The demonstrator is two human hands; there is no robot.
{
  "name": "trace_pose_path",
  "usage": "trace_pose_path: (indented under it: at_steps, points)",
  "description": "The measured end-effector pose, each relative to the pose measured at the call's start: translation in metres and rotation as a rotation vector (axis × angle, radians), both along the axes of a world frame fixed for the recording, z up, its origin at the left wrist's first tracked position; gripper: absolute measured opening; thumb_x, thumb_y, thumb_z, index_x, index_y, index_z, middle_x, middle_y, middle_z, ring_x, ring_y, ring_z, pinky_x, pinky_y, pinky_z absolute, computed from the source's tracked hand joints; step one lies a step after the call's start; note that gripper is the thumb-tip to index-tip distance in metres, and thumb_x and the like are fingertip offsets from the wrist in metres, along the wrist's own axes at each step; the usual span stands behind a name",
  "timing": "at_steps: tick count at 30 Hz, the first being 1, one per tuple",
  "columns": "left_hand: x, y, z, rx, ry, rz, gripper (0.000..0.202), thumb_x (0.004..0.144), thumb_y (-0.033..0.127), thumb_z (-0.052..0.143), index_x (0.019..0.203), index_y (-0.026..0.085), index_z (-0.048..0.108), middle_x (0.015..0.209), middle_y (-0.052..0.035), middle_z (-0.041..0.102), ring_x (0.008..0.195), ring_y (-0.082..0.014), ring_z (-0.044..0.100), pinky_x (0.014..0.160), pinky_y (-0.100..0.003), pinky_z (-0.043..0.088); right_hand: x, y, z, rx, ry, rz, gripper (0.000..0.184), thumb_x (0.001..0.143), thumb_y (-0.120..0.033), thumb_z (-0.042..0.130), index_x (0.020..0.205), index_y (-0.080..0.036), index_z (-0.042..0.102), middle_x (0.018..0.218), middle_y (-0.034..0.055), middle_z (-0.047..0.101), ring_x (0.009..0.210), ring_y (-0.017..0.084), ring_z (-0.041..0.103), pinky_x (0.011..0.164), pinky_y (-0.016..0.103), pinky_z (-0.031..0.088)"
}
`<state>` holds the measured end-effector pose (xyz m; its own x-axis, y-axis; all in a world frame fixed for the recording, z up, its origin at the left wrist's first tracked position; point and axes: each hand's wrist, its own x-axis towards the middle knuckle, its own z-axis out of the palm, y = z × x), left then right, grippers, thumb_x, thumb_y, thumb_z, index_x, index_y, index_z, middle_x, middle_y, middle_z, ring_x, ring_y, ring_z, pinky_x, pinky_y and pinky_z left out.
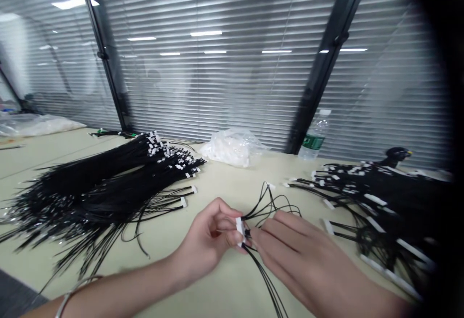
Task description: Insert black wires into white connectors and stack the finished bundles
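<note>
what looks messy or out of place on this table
Nothing looks spilled or broken. The big pile of black wires on the left is splayed, with loose strands straggling toward the table edge. The water bottle stands upright; the left hand pinches a white connector.

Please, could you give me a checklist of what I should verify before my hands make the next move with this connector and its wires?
1. White connector pinched in the left hand: ok.
2. Right hand fingertips at the black wires beside the connector: ok; firm pinch: cannot tell.
3. Wires seated in the connector: cannot tell, too small.
4. Wire loop apart from the left pile: ok.
5. Loop apart from the right pile: cannot tell, they lie close.
6. Water bottle upright, behind the hands: ok.
</note>
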<state>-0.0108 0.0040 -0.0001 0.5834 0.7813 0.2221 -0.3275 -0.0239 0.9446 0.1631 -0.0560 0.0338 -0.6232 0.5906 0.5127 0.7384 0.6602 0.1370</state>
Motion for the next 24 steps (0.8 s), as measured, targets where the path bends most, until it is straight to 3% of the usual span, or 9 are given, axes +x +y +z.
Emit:
trace_pose_path:
  at_steps: [7,11,14,17,21,24]
  points:
    - [-0.001,0.001,0.001,0.035,0.033,0.008,0.016,0.076,0.015,0.062,0.085,0.015,0.048,0.069,-0.0002,0.062,0.064,-0.0112,0.061,0.062,-0.027,0.051,-0.001,0.003,-0.001,-0.143,0.026,0.017,0.012,0.079,-0.004,0.049,0.078,-0.016,0.049,0.074,-0.0006,0.051,0.069,0.014,0.040,0.064,0.028,0.033]
    - [0.000,0.001,0.003,0.057,0.053,0.021,0.015,0.077,0.012,0.060,0.085,0.016,0.048,0.070,0.0002,0.061,0.065,-0.0125,0.061,0.061,-0.028,0.053,0.000,0.003,0.004,-0.147,0.038,0.005,0.012,0.080,-0.004,0.049,0.077,-0.016,0.050,0.074,-0.0003,0.050,0.070,0.013,0.039,0.067,0.027,0.033]
    - [0.000,0.002,0.005,0.022,0.013,-0.021,0.016,0.079,0.010,0.057,0.088,0.019,0.047,0.074,0.0003,0.062,0.068,-0.0135,0.062,0.063,-0.030,0.053,0.002,0.002,0.013,-0.076,-0.003,-0.041,0.012,0.080,-0.005,0.048,0.078,-0.016,0.052,0.075,0.0007,0.051,0.071,0.014,0.040,0.069,0.029,0.033]
    - [0.000,0.003,0.008,-0.032,-0.046,-0.064,0.016,0.081,0.009,0.054,0.089,0.021,0.046,0.080,0.0001,0.062,0.071,-0.0145,0.063,0.065,-0.031,0.052,0.008,0.000,0.024,0.065,-0.027,-0.105,0.008,0.085,-0.018,0.048,0.088,-0.015,0.056,0.083,0.0038,0.054,0.080,0.017,0.043,0.073,0.031,0.035]
    - [-0.001,0.006,0.010,-0.142,-0.096,-0.106,0.019,0.080,0.008,0.054,0.089,0.022,0.047,0.085,0.0007,0.060,0.074,-0.0142,0.062,0.066,-0.028,0.051,0.026,0.008,0.037,0.266,-0.032,-0.191,0.035,0.085,-0.041,0.049,0.108,-0.014,0.051,0.102,0.0089,0.054,0.096,0.023,0.043,0.081,0.036,0.035]
    - [-0.003,0.008,0.011,-0.190,-0.133,-0.151,0.021,0.079,0.006,0.054,0.090,0.024,0.048,0.082,0.0012,0.059,0.073,-0.0137,0.060,0.065,-0.027,0.051,0.043,0.022,0.043,0.312,-0.001,-0.252,0.047,0.080,-0.051,0.051,0.113,-0.017,0.050,0.106,0.0088,0.053,0.100,0.024,0.044,0.085,0.039,0.033]
